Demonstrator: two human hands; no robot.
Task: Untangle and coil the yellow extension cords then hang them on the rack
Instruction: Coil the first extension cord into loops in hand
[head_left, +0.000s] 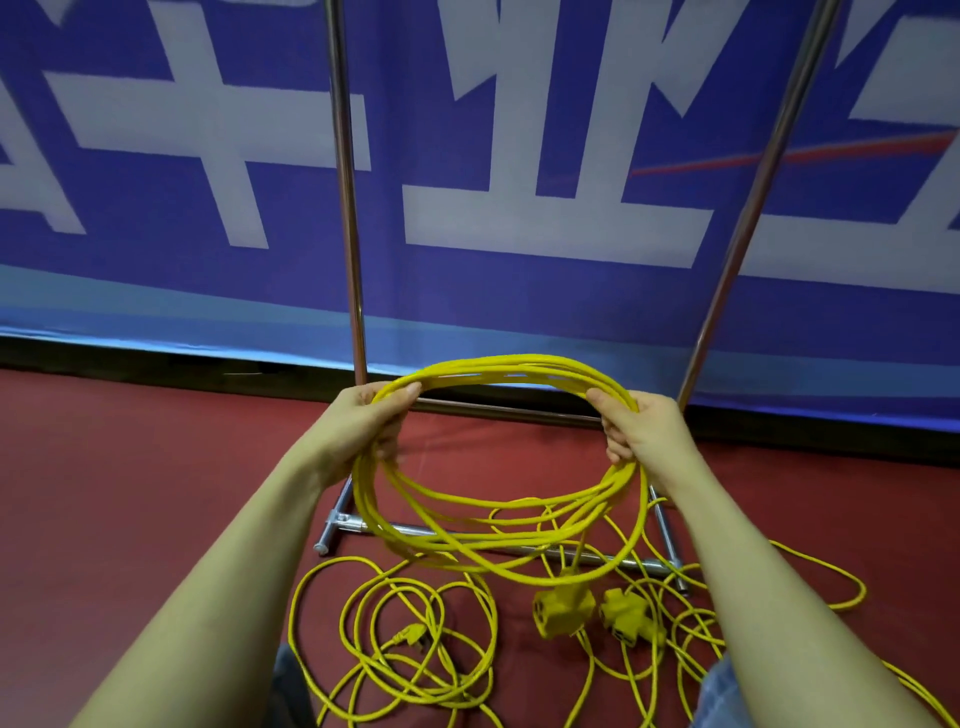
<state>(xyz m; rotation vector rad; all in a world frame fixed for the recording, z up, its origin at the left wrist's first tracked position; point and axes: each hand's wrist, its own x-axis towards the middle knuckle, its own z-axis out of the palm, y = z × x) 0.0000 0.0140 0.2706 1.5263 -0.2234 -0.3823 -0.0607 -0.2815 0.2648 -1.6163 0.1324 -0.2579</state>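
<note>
Red floor (130, 493), blue banner behind rack (347, 208). Left hand (371, 415) and right hand (636, 423), fingers curled round coil (498, 519). Risk: hanging socket (563, 610) snags loose cords (405, 649), pulling loops out.

The blue banner (519, 291) behind the rack carries large white characters, cropped by the frame; they appear to be Chinese but cannot be read. No other text is legible.

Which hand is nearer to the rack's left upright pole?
Left. The left hand grips the coil just beside the left upright pole; the right hand grips its opposite side.
</note>
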